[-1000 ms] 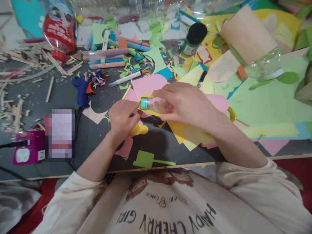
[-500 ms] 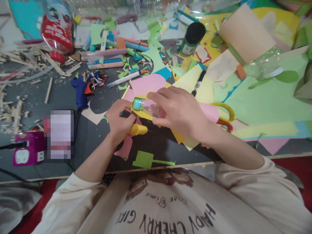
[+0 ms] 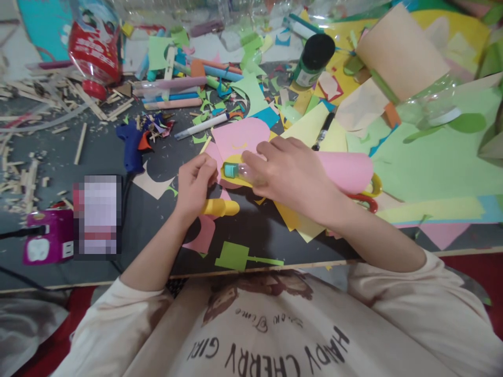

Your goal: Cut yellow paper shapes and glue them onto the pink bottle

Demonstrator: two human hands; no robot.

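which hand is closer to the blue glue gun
Left: the left hand is to the right of the blue glue gun, not touching it; the right hand is farther right, around the small bottle.

Left forearm (image 3: 157, 256) slants up from the lower left; the left hand (image 3: 196, 183), left of centre, has its fingers and thumb curled in close together. Right forearm (image 3: 365, 230) slants in from the lower right; the right hand (image 3: 288, 167), just right of centre, shows its back, fingers bent in a grip, pointing left
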